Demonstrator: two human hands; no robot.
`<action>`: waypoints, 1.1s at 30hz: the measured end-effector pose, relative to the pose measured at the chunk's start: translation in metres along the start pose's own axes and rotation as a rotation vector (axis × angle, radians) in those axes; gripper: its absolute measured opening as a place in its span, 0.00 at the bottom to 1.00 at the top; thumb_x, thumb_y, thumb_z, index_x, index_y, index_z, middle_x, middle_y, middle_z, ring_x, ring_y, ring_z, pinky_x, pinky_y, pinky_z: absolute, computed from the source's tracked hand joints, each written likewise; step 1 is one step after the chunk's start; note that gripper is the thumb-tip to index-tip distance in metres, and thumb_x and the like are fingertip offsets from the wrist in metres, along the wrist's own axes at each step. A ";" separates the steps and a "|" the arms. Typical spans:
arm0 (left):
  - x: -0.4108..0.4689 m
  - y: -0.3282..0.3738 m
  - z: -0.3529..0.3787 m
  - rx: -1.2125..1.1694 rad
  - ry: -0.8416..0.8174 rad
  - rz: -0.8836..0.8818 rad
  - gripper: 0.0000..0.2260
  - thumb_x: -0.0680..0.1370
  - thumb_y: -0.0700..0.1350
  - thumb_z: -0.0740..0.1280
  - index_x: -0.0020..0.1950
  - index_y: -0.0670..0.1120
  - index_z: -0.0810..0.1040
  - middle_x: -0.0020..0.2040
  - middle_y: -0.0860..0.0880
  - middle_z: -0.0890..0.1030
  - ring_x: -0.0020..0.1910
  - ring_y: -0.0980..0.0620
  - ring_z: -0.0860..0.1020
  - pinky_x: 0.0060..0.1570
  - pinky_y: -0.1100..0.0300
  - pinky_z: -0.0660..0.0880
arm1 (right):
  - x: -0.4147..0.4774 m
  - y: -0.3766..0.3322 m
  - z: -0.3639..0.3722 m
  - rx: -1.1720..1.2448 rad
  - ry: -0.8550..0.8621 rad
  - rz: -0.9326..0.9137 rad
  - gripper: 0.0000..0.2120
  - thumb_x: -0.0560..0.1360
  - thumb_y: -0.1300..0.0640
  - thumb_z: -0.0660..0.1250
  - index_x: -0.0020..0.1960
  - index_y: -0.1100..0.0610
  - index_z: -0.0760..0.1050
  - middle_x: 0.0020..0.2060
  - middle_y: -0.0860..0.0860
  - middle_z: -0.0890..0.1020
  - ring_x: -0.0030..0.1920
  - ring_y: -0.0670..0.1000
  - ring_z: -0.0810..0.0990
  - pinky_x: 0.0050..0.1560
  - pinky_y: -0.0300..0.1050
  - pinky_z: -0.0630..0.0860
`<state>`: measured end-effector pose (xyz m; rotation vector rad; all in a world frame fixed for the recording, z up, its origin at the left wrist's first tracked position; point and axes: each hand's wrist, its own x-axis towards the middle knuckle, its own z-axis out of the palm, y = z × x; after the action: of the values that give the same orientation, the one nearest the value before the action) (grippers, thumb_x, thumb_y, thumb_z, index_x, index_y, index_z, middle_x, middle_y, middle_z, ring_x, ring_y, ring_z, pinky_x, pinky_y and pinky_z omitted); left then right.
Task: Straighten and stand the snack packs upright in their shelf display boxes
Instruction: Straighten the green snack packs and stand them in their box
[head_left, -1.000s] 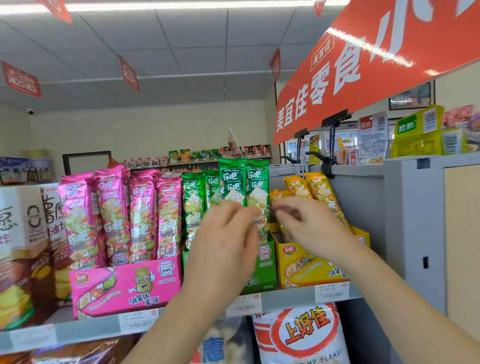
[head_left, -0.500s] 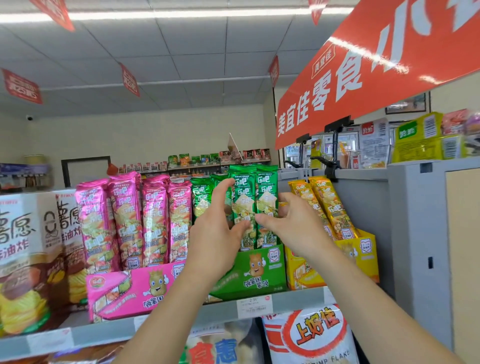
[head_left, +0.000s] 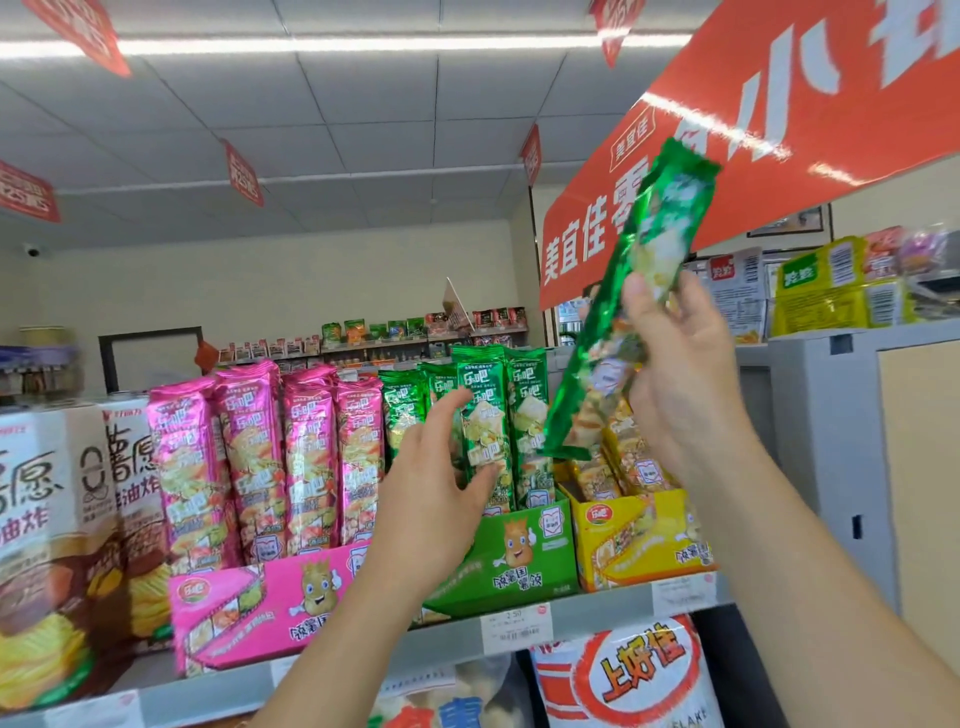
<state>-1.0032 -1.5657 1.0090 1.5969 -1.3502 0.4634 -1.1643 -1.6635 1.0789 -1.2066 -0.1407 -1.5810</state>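
Observation:
My right hand (head_left: 675, 384) grips a long green snack pack (head_left: 639, 291), lifted out and tilted up to the right above the shelf. With spread fingers, my left hand (head_left: 441, 467) touches the green packs (head_left: 488, 421) standing in the green display box (head_left: 514, 551). Left of it, pink packs (head_left: 260, 452) stand upright in a pink display box (head_left: 249, 608). On the right is a yellow display box (head_left: 634, 540) whose yellow packs (head_left: 628, 457) lean behind the lifted pack and my right hand.
A grey shelf edge (head_left: 597, 608) with price tags runs below the boxes. Tall chip cartons (head_left: 57, 519) stand at the left. A red hanging sign (head_left: 779, 104) slants overhead on the right, above a grey cabinet (head_left: 857, 441). Bagged snacks (head_left: 634, 675) fill the shelf below.
My right hand has pulled one green pack up out of the green box and raised it to the right. My left hand opened against the remaining green packs.

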 end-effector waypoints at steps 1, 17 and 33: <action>-0.003 0.002 -0.002 0.026 0.012 0.020 0.26 0.77 0.49 0.69 0.71 0.61 0.62 0.51 0.56 0.71 0.47 0.56 0.74 0.48 0.56 0.74 | -0.006 -0.006 -0.001 0.046 -0.020 -0.010 0.10 0.80 0.59 0.62 0.61 0.54 0.74 0.49 0.53 0.82 0.47 0.54 0.83 0.50 0.53 0.81; -0.045 0.052 -0.036 -0.823 -0.003 0.089 0.24 0.70 0.52 0.72 0.66 0.56 0.75 0.55 0.58 0.83 0.53 0.62 0.80 0.51 0.64 0.76 | -0.140 0.004 -0.009 -0.187 -0.332 0.351 0.10 0.71 0.42 0.69 0.52 0.34 0.77 0.39 0.53 0.85 0.33 0.51 0.83 0.34 0.37 0.78; -0.045 0.040 -0.040 -1.072 0.126 -0.187 0.07 0.78 0.49 0.67 0.41 0.51 0.81 0.36 0.45 0.74 0.36 0.46 0.73 0.30 0.59 0.75 | -0.149 0.018 -0.006 -0.599 -0.478 0.144 0.19 0.74 0.39 0.64 0.64 0.33 0.65 0.54 0.41 0.82 0.53 0.43 0.81 0.52 0.42 0.78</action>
<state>-1.0425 -1.5054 1.0096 0.7570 -1.0375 -0.2655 -1.1697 -1.5751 0.9570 -2.0057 0.1236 -1.2134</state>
